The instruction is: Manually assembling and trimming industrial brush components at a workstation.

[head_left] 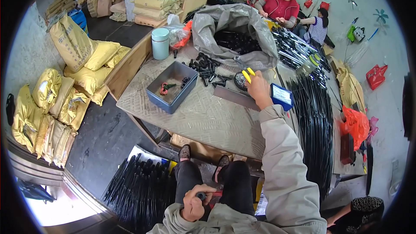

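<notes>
My right hand reaches over the table and is closed on a pair of yellow-handled pliers. Beneath the pliers is a round dark dish of small bits, next to a blue box with a white top. Low over my lap, my left hand is wrapped round a black tubular piece, seen end on. Short black tubular parts lie loose on the table, left of the pliers. A grey-blue bin holds red-handled scissors and a few small dark items.
A grey sack of black parts stands at the table's back. Bundles of long black rods lie on the right and by my legs. A light-blue canister stands at the left edge. Yellow sacks are piled left; two people sit beyond.
</notes>
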A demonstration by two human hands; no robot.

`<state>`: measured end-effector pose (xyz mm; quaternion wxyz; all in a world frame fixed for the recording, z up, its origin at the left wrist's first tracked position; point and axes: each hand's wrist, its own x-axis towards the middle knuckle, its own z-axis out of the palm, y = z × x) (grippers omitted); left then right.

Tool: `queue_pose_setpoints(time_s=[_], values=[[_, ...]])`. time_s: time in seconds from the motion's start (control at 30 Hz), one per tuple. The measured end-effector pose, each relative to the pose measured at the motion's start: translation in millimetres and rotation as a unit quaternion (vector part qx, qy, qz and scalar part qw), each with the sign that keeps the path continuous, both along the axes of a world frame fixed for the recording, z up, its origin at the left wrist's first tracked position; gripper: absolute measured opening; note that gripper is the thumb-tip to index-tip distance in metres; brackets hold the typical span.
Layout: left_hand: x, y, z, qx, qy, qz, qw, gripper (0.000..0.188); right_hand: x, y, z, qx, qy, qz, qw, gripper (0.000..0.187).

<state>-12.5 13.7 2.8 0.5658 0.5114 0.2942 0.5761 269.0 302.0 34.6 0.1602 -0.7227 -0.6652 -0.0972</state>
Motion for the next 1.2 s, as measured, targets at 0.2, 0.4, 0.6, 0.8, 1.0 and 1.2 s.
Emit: queue_pose_setpoints(time_s=[0.2, 0.4, 0.6, 0.8, 1.0, 1.2], values=[[-3.5, 10.1, -4.0, -0.014, -0.006, -0.006, 1.0, 0.066, 2.0, 13.1, -9.1, 0.026, 0.011, 0.013, 1.0, 0.019], [-1.4, 12.7, -6.6, -0.018, -0.011, -0.011, 1.0, 0.067, 11.1, 12.2, -4.9, 0.055, 0.097, 0.017, 0.994, 0.014], [2.5, 12.6, -1.8, -0.038, -0.023, 0.004, 0.999, 0.068, 19.5, 8.3, -2.8, 0.078, 0.233, 0.074, 0.966, 0.014], [2.7, 1.4, 7.5, -0.035, -0.023, 0.0, 0.999, 0.068, 17.8, 11.1, -7.5, 0.077, 0.263, 0.034, 0.961, 0.016], [1.7, -0.8, 9.7, -0.022, -0.023, 0.011, 0.999, 0.067, 19.2, 9.9, -4.2, 0.085, 0.347, 0.051, 0.933, 0.017], [4.5, -3.5, 13.4, -0.015, -0.024, 0.003, 1.0, 0.066, 26.2, 13.5, -5.5, 0.063, 0.34, -0.001, 0.938, 0.016]])
